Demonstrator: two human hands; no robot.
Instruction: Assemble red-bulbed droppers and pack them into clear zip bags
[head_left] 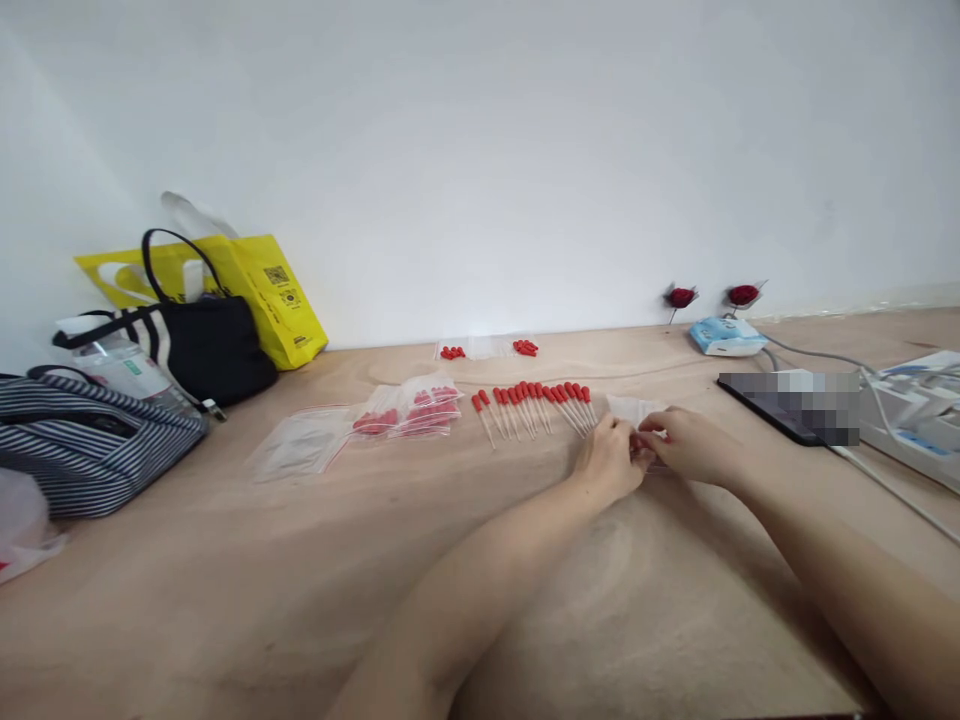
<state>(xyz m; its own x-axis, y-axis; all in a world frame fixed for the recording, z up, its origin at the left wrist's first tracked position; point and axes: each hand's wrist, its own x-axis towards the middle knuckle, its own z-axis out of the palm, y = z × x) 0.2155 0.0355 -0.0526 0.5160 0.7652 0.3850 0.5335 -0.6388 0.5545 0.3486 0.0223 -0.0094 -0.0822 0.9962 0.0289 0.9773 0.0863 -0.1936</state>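
My left hand (pixel 611 458) and my right hand (pixel 690 445) meet at the right of the row, fingertips pinched close together. Between and behind them shows a small clear zip bag (pixel 628 408), which both hands seem to grip; the fingers hide much of it. Just left of my left hand lies a fanned row of thin glass droppers with red rubber bulbs (pixel 534 392), bulbs facing the wall. Further left, filled zip bags with red pieces inside (pixel 424 408) overlap in a pile, beside flat clear zip bags (pixel 304 440).
Two groups of loose red bulbs (pixel 526 347) lie by the wall on clear plastic. At left stand a yellow bag (pixel 281 300), a black handbag (pixel 217 350) and a striped pouch (pixel 112 440). At right are a tissue pack (pixel 726 337), a phone (pixel 780 410), cables and a white tray (pixel 919 440).
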